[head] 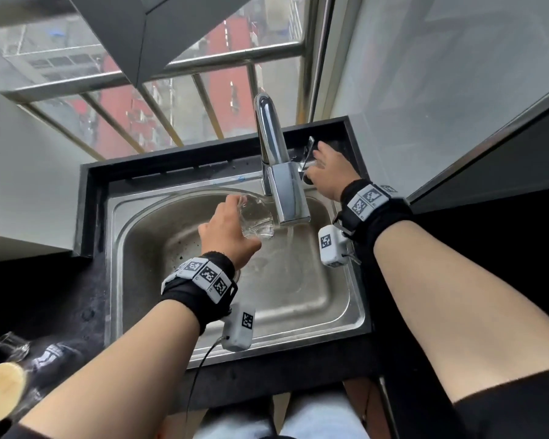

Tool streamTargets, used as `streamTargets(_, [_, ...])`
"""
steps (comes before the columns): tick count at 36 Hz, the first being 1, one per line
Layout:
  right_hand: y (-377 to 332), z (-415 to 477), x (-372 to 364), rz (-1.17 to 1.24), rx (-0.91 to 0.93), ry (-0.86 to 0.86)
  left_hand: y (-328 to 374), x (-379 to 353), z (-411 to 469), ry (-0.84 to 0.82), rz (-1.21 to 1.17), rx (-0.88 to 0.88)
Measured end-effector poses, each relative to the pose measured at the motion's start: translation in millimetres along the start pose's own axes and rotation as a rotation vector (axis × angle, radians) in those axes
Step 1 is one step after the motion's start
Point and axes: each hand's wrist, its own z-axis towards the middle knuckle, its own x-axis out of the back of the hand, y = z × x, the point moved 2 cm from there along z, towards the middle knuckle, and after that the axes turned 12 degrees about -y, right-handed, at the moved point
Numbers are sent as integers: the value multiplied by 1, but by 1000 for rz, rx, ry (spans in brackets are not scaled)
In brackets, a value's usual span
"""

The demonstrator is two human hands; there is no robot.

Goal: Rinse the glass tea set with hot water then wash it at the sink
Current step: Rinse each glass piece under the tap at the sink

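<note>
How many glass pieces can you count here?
3: one piece in the left hand over the sink, a small cup and a lidded pot on the counter; the arm may hide more.

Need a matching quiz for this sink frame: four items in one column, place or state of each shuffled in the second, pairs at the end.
Column one:
1. left hand
2. right hand
3. faucet
4. round wooden lid

Column two:
A. at the lower left corner of the view
B. touches the faucet lever
C. grips a glass vessel over the sink
D. water runs from it

Pairs: 1-C, 2-B, 3-D, 4-A
</note>
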Motion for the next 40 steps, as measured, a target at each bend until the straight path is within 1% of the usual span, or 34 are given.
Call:
streamTargets(4, [-4, -11, 1, 2, 59, 26, 3, 1, -6, 16, -31, -32])
streamTargets(10, [-3, -24, -8, -19, 135, 67, -6, 4, -11, 43, -9, -64])
streamTargets(16, [1, -30, -12, -86, 169, 82, -14, 5, -17, 34, -94, -84])
streamTargets(21, [-13, -32, -19, -185, 242, 114, -12, 3, -22, 52, -168, -94])
streamTargets(23, [-14, -30, -17, -196, 241, 130, -12, 0, -20, 48, -145, -103])
streamTargets(29, [-14, -36, -20, -195, 185, 26, -19, 0, -11, 15, -39, -77])
streamTargets(32, [-11, -43, -35, -124, 144, 46, -16, -2, -13, -26, -30, -69])
streamTargets(35, [3, -51, -52, -120, 57, 117, -20, -7, -15, -52, -26, -86])
streamTargets(37, [16, -58, -64, -116, -23, 84, -23, -9, -15, -124, -24, -78])
streamTargets(40, [38, -66, -82, -47, -113, -42, -28, -13, -13, -317, -97, -22])
